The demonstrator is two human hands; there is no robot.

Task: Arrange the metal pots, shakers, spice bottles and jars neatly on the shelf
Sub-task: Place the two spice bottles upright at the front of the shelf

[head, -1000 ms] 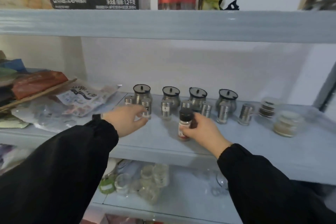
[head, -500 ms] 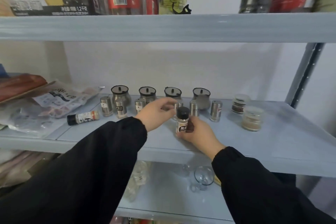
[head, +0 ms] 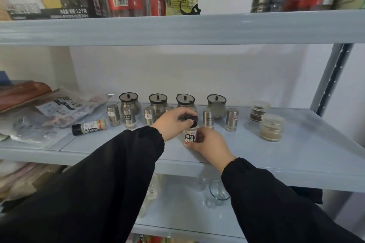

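Upright spice bottle (head: 190, 137): clear body, black cap, white label with dark characters; it stood near the front of the middle shelf (head: 296, 156), ahead of the shaker row and about mid-width; whether its base touched the board could not be told.
Left hand (head: 171, 122): reached in from the left; its fingers curled down over the bottle's black cap, grasping it from above.
Right hand (head: 209, 144): fingers and thumb wrapped round the lower body of the same bottle, close to its base.
Fallen spice bottle (head: 88, 126): lay on its side on the same shelf, cap pointing left; just beside the leftmost shaker, well apart from both hands.
Shakers (head: 129, 117): steel cylinders, upright in a loose row behind the held bottle; three left of the hands, two right of them; one more was partly hidden behind the left hand.
Metal pots (head: 216, 104): four, each with a dark-knobbed lid; lined along the back, just behind the shakers.
Jars (head: 272, 128): two squat clear ones at the right; the nearer held pale brown contents, the farther darker ones.
Packets (head: 59, 108): flat printed packs heaped at the shelf's left end.
Upper shelf (head: 177, 27): carried printed bags and packages.
Lower shelf (head: 177, 209): held clear glassware; detail blurred.
Sleeves (head: 98, 193): black, on both arms.
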